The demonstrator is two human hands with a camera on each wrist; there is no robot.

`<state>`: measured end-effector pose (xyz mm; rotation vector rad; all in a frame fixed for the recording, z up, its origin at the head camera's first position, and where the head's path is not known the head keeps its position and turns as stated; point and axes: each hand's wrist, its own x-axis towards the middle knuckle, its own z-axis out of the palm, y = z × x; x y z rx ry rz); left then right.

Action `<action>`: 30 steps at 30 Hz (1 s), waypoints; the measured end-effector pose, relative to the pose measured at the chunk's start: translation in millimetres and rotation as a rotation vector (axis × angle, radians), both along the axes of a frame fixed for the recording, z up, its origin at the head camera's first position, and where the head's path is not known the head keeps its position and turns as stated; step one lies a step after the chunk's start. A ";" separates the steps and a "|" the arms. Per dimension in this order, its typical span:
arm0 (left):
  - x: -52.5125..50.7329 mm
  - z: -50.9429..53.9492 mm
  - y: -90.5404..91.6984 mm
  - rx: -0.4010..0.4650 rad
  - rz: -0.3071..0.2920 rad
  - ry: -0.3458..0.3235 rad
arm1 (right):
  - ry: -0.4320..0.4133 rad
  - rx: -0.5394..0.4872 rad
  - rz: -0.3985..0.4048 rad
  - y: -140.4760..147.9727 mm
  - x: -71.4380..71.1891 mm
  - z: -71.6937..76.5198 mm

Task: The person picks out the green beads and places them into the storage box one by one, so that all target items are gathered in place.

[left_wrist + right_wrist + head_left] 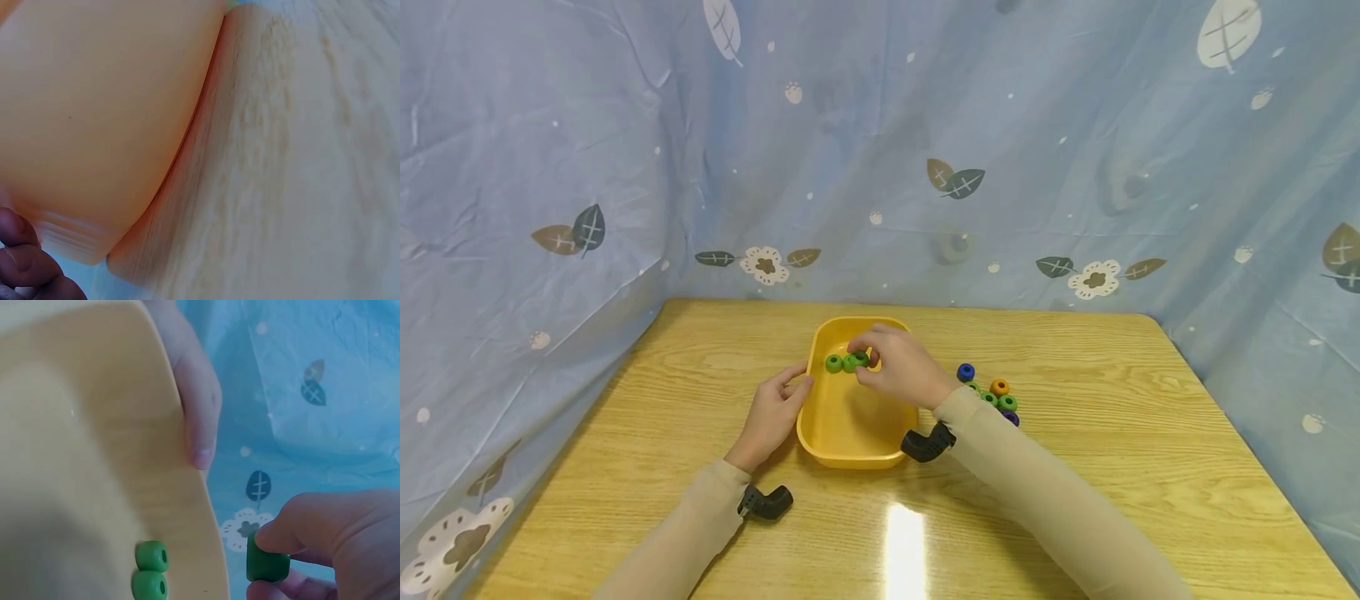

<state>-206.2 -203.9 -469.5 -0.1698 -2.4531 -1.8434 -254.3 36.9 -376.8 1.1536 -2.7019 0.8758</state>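
My right hand (898, 362) pinches a green bead (267, 559) between thumb and fingers, above the far part of a yellow plastic bin (850, 454). Two more green beads lie side by side on the bin's floor; in the right wrist view one bead (152, 555) touches the other (149, 585). Against the bin's left side rests my left hand (771, 414), its fingers along the outer wall near the rim. From the left wrist, its fingertips (22, 256) show low in the corner beside the bin's wall (94, 125).
Right of the bin, a loose cluster sits on the wooden table (1112, 433): a blue bead (966, 372), an orange bead (999, 387), several green beads (1008, 403) and a purple bead (1011, 419). My right forearm partly covers it. Patterned blue cloth (865, 150) hangs behind and at the sides.
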 end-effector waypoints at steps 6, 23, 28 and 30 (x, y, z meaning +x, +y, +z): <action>-1.2 0.4 0.0 -0.002 -0.002 -0.002 | -0.044 0.030 0.002 -16.8 -10.9 -4.3; 0.2 -0.8 -0.4 0.009 -0.006 -0.007 | -0.106 0.160 0.020 -53.2 -33.6 -30.1; -0.8 -0.8 -0.6 -0.005 -0.004 -0.002 | -0.104 0.208 0.019 -58.8 -35.1 -32.8; -1.3 0.1 -0.4 -0.007 -0.004 -0.001 | -0.093 0.224 0.017 -60.3 -36.2 -33.7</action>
